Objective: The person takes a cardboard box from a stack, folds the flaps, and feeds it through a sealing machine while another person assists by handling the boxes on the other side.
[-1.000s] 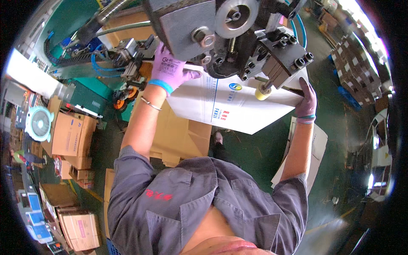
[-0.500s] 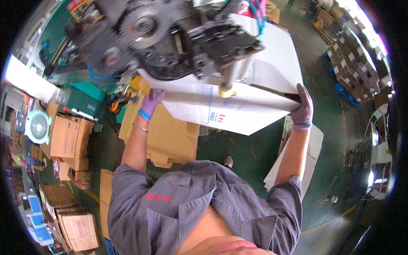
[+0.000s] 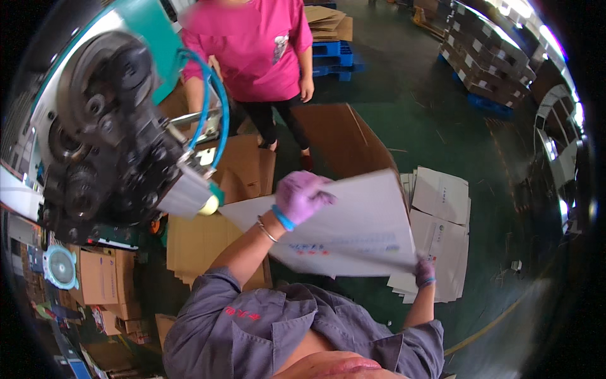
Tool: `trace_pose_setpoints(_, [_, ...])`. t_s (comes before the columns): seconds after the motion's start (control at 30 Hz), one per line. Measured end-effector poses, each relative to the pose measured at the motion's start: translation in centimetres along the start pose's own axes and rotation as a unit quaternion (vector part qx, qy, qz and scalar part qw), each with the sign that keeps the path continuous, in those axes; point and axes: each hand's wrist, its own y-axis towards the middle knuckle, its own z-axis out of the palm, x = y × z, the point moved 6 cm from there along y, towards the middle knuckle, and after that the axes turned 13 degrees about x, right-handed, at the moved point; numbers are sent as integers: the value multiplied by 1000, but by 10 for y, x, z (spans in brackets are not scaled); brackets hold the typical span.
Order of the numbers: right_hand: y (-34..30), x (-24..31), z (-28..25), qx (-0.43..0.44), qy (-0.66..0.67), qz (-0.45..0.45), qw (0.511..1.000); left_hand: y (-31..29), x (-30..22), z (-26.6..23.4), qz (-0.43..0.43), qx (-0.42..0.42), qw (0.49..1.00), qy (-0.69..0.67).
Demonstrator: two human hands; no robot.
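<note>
A large cardboard box [image 3: 360, 215], white outside with blue and red print and brown inside, tilts in front of me. My left hand [image 3: 303, 197], in a purple glove, is closed at the upper edge of its white panel, fingers curled over it. My right hand [image 3: 425, 271], also gloved, grips the box's lower right corner, its fingers partly hidden by the panel. On the left stands a dark machine head [image 3: 107, 145] with gears and blue hoses. Its pale arm [image 3: 186, 192] ends in a yellowish tip near the box's left end.
Across from me stands a person in a pink shirt [image 3: 271, 50]. White flattened boxes [image 3: 442, 234] lie on the floor at right, brown cardboard sheets [image 3: 202, 243] at left. Stacked cartons [image 3: 486, 60] stand far right; a fan [image 3: 60, 265] is far left.
The box has come away from the machine arm, moving right and lower. My left hand has moved right across it, my right hand down toward me. My view has shifted, bringing the pink-shirted person into sight.
</note>
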Motion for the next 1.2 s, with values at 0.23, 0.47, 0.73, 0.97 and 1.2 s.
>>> trace_pose_setpoints(0.23, [93,62,-77,37,658,-53,750,42,-88,94,171,232,958,-2])
trace_pose_setpoints(0.47, [199,370,-183,174,142,-194,955,40,-133,101,284,320,904,-30])
trace_pose_setpoints(0.73, [286,393,-219,17,-328,-1,945,59,-92,90,210,338,917,-15])
trace_pose_setpoints(0.97, [141,485,-195,-192,-254,-202,926,67,68,86,-227,83,820,-519])
trace_pose_setpoints(1.2, [-42,503,25,-22,-330,-405,853,97,101,40,-291,-137,781,-536])
